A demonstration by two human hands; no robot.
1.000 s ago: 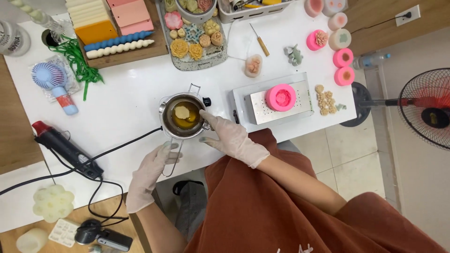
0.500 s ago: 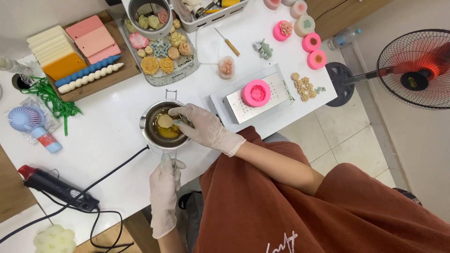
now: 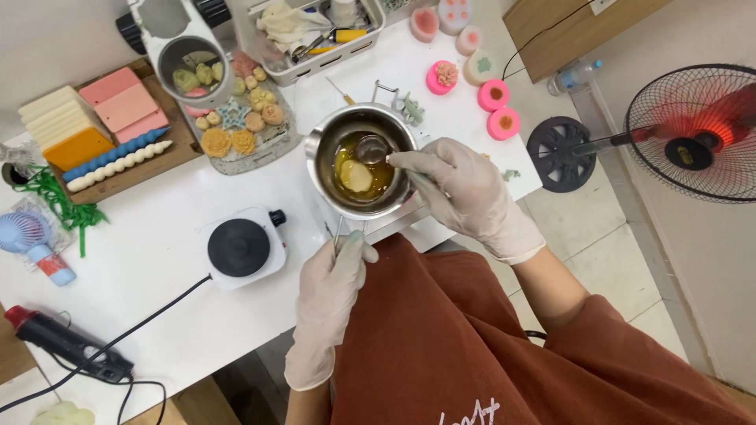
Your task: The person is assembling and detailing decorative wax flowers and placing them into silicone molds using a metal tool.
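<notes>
White tabletop (image 3: 157, 315) fills left and centre of frame. On it, centre-left: small electric hotplate (image 3: 240, 248), black disc, bare.

Steel melting pot (image 3: 361, 161) sits upper centre of frame, held up off the tabletop, apparently level. Holds amber liquid, looks like melted wax, with a pale solid lump (image 3: 356, 176) floating in it. Judgement: moderately heavy with the liquid, rigid, likely hot walls, sloshes if tilted. The long wire handle (image 3: 340, 233) running down toward lower centre is the place to take it; rim is a poor choice.

Left hand (image 3: 335, 291), gloved, lower centre, fingers closed around the end of that handle. A one-point hold on a long lever, so the pot will want to rotate; keep the wrist stiff.

Right hand (image 3: 461, 189), gloved, right of the pot, fingers pinched on a small metal spoon (image 3: 372, 148) whose bowl dips inside the pot just above the liquid. Spoon: light, stiff, slippery under wax.

Upper left: wax slabs on a wooden board (image 3: 110, 181).
</notes>
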